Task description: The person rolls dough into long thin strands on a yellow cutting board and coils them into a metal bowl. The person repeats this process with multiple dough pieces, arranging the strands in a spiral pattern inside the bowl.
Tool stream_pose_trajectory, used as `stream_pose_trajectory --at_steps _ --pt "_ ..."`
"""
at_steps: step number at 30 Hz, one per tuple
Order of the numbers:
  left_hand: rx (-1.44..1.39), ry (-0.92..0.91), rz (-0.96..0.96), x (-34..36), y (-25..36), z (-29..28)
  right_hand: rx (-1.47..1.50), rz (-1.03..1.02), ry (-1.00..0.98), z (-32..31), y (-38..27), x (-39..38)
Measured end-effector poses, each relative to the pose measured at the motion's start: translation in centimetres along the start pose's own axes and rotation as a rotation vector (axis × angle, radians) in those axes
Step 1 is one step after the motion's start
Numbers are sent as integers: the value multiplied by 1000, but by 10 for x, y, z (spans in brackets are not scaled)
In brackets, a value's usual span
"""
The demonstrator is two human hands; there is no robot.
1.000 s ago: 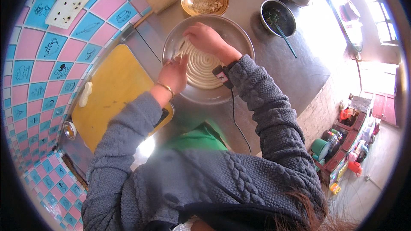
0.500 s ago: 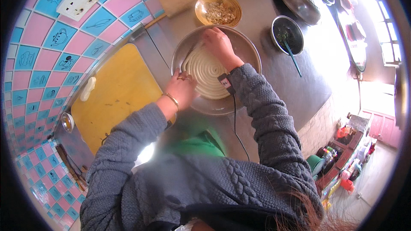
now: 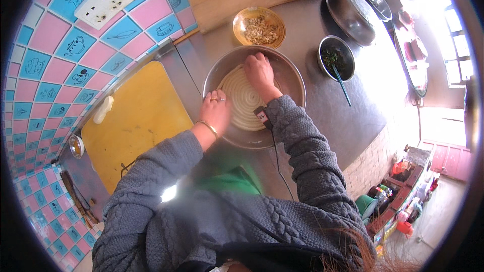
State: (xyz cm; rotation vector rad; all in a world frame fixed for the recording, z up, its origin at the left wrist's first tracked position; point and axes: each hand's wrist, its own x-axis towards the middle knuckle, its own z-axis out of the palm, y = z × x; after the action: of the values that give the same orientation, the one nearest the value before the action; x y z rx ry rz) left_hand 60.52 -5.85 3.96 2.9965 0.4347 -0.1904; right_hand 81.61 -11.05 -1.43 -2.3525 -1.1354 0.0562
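Observation:
A long pale dough rope (image 3: 245, 96) lies coiled in a flat spiral inside a wide metal basin (image 3: 297, 78). My right hand (image 3: 260, 74) is over the coil's upper part, its fingers curled and closed on the outer turn of the rope. At the basin's left side, my left hand (image 3: 214, 113) bends its fingers over the coil's edge, closed on the rope there; its thumb side is blurred. It wears a ring and a bracelet. Both hands hide parts of the outer turn. A small black device with a cable (image 3: 264, 117) is strapped at my right wrist.
Beyond the basin stands a yellow plate (image 3: 278, 19) of crumbly filling. To the right, a metal bowl (image 3: 335, 55) holds chopped greens and a blue-handled utensil. A yellow board (image 3: 136, 121) lies left, with a white dough piece (image 3: 104, 110) on its edge. Larger metal bowls (image 3: 351, 16) are far right.
The view has shifted, so the basin sits slightly lower. My right hand has come from the basin's far rim in over the coil, and the outer rope lies closer against it.

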Motion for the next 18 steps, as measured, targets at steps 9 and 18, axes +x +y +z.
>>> stream_pose_trajectory --at_steps 9,18 --pt "-55 7 -12 2 6 3 603 158 24 -15 -25 11" --pt "-174 22 -33 17 0 1 305 -118 102 -21 -3 7"
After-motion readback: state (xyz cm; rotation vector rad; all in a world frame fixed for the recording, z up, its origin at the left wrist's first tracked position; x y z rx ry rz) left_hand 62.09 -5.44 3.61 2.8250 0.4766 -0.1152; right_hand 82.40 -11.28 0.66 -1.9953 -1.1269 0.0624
